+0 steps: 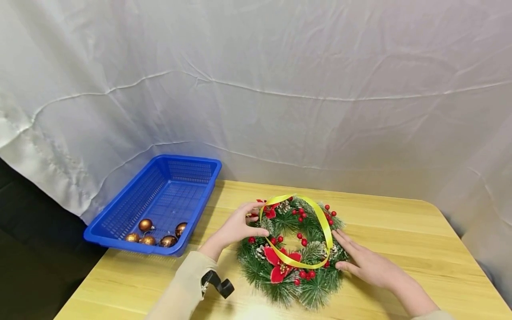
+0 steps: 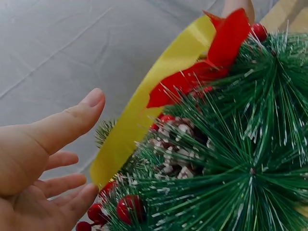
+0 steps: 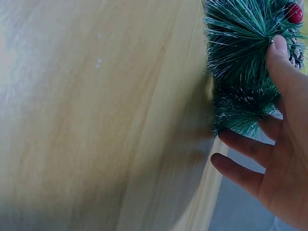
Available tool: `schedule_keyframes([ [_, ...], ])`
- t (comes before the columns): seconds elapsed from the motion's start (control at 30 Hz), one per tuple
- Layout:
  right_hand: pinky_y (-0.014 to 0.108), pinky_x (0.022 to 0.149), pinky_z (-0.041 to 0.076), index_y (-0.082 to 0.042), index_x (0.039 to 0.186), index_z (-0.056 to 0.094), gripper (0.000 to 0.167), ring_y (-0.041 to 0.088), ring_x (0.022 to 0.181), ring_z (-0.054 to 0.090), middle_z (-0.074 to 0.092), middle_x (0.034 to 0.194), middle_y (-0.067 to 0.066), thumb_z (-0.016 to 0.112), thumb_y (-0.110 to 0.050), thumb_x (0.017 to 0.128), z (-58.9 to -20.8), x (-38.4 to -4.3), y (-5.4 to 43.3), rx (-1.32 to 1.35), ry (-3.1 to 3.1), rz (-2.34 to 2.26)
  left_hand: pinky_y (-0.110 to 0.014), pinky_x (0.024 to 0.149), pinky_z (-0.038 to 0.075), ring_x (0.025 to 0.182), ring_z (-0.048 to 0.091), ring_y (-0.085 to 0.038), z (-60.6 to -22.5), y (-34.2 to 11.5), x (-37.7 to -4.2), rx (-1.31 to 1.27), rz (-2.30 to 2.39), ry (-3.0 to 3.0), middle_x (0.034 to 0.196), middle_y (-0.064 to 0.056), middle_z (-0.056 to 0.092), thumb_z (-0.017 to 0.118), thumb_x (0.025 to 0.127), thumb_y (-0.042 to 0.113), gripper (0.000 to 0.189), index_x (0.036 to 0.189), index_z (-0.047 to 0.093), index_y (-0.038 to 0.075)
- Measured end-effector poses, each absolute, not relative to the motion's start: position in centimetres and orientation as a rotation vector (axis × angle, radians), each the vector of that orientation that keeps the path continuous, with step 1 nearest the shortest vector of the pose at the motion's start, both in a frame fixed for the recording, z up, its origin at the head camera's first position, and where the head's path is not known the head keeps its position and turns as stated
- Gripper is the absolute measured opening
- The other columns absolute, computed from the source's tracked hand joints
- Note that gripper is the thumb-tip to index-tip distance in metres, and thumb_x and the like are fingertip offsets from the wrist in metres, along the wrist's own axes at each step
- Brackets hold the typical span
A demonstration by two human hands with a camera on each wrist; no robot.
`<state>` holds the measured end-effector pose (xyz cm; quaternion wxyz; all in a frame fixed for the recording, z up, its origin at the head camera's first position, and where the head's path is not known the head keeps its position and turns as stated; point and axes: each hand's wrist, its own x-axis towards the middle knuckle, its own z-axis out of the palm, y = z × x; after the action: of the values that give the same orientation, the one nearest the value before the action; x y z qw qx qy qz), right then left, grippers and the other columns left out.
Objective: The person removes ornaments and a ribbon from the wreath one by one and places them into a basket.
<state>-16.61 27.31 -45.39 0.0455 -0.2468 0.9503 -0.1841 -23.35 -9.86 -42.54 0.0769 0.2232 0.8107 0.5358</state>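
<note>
A round green Christmas wreath lies on the wooden table, dressed with red berries, frosted pinecones and red poinsettia flowers. On top of it curves a loop of yellow ribbon. My left hand is at the wreath's upper left side, thumb spread apart from the fingers beside the ribbon in the left wrist view. At the right side, my right hand touches the needles with its fingers extended. In the right wrist view its thumb rests over the needles.
A blue plastic basket stands at the left, with several copper-coloured baubles near its front end. Grey cloth hangs behind the table. My left wrist wears a black strap mount.
</note>
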Motion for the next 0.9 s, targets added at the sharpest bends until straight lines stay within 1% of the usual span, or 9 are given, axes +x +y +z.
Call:
schedule_keyframes([
  [0.13, 0.060, 0.099, 0.036, -0.022, 0.155, 0.014, 0.075, 0.047, 0.125, 0.042, 0.018, 0.156, 0.014, 0.047, -0.052, 0.095, -45.45, -16.65, 27.33, -0.753, 2.903, -0.562, -0.037, 0.094, 0.048, 0.118, 0.050, -0.034, -42.89, -9.79, -23.61, 0.696, 1.542, 2.427, 0.142, -0.016, 0.037, 0.085, 0.072, 0.026, 0.089, 0.145, 0.039, 0.009],
  [0.23, 0.059, 0.099, 0.037, -0.022, 0.155, 0.014, 0.075, 0.046, 0.124, 0.043, 0.018, 0.156, 0.014, 0.047, -0.052, 0.095, -45.55, -16.68, 27.34, -0.759, 2.911, -0.557, -0.035, 0.090, 0.050, 0.113, 0.054, -0.033, -42.96, -9.69, -23.72, 0.703, 1.489, 2.436, 0.143, -0.016, 0.036, 0.086, 0.071, 0.026, 0.092, 0.147, 0.037, 0.011],
  [0.37, 0.059, 0.098, 0.037, -0.022, 0.155, 0.014, 0.075, 0.046, 0.124, 0.043, 0.018, 0.156, 0.013, 0.046, -0.053, 0.095, -45.61, -16.65, 27.33, -0.762, 2.915, -0.556, -0.035, 0.085, 0.052, 0.108, 0.057, -0.031, -43.19, -9.63, -23.86, 0.702, 1.425, 2.475, 0.143, -0.016, 0.037, 0.086, 0.071, 0.027, 0.092, 0.147, 0.036, 0.013],
  [0.5, 0.060, 0.097, 0.038, -0.022, 0.154, 0.015, 0.074, 0.046, 0.123, 0.044, 0.019, 0.156, 0.013, 0.047, -0.053, 0.095, -45.58, -16.58, 27.29, -0.760, 2.921, -0.557, -0.037, 0.089, 0.051, 0.108, 0.057, -0.032, -43.34, -9.64, -23.96, 0.713, 1.408, 2.514, 0.143, -0.015, 0.040, 0.086, 0.071, 0.028, 0.089, 0.146, 0.039, 0.011],
  [0.63, 0.060, 0.097, 0.039, -0.022, 0.154, 0.015, 0.074, 0.046, 0.122, 0.045, 0.019, 0.155, 0.012, 0.047, -0.052, 0.095, -45.68, -16.57, 27.31, -0.765, 2.936, -0.551, -0.035, 0.091, 0.050, 0.110, 0.057, -0.030, -43.25, -9.76, -23.88, 0.705, 1.458, 2.516, 0.142, -0.013, 0.042, 0.086, 0.071, 0.026, 0.086, 0.143, 0.043, 0.010],
  [0.73, 0.060, 0.097, 0.038, -0.022, 0.154, 0.015, 0.074, 0.046, 0.122, 0.045, 0.020, 0.156, 0.012, 0.047, -0.052, 0.095, -45.79, -16.58, 27.36, -0.761, 2.942, -0.554, -0.032, 0.091, 0.050, 0.109, 0.057, -0.026, -43.16, -9.95, -23.76, 0.703, 1.520, 2.498, 0.138, -0.010, 0.046, 0.086, 0.071, 0.025, 0.082, 0.141, 0.046, 0.008],
  [0.83, 0.060, 0.097, 0.038, -0.023, 0.155, 0.015, 0.074, 0.046, 0.123, 0.045, 0.019, 0.156, 0.012, 0.047, -0.052, 0.095, -45.85, -16.59, 27.42, -0.757, 2.936, -0.559, -0.034, 0.092, 0.050, 0.107, 0.057, -0.025, -43.07, -10.20, -23.56, 0.734, 1.579, 2.469, 0.131, -0.010, 0.052, 0.086, 0.071, 0.022, 0.077, 0.137, 0.049, 0.004],
  [0.9, 0.060, 0.097, 0.038, -0.022, 0.155, 0.014, 0.074, 0.046, 0.123, 0.045, 0.019, 0.156, 0.013, 0.047, -0.052, 0.095, -45.86, -16.58, 27.47, -0.755, 2.933, -0.561, -0.035, 0.092, 0.049, 0.106, 0.057, -0.025, -43.05, -10.34, -23.49, 0.749, 1.576, 2.467, 0.129, -0.010, 0.053, 0.086, 0.071, 0.021, 0.077, 0.136, 0.050, 0.003],
])
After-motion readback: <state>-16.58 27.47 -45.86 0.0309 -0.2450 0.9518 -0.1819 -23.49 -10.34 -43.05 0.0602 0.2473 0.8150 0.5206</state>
